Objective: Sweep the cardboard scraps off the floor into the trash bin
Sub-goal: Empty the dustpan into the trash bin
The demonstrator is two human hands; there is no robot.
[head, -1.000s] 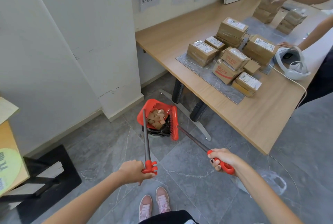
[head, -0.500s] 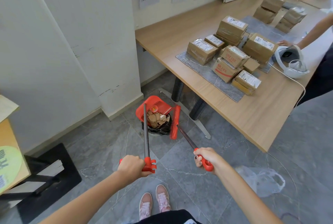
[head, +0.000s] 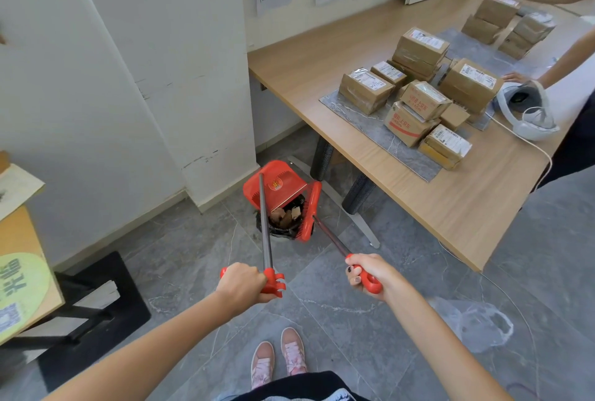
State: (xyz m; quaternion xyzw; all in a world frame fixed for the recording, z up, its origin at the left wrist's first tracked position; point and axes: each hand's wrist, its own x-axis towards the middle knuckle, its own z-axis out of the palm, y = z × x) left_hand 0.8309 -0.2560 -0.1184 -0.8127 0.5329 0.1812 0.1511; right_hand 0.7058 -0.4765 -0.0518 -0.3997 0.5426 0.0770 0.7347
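Observation:
My left hand (head: 242,283) grips the long handle of a red dustpan (head: 273,186), whose pan is tipped upside down over a small black-lined trash bin (head: 280,229) by the wall corner. Brown cardboard scraps (head: 285,215) show inside the bin under the pan. My right hand (head: 367,270) holds the red grip of a broom (head: 309,211), its red brush head standing against the bin's right rim.
A wooden table (head: 322,55) with several taped cardboard parcels (head: 415,101) and a white headset (head: 528,112) stands to the right; another person's arms reach over it. A clear plastic bag (head: 476,325) lies on the grey floor at right. A black stand (head: 96,304) sits left.
The dustpan has tilted further, from open side up with scraps in it to upside down over the bin. The scraps have dropped into the bin. Both hands drew slightly closer to me.

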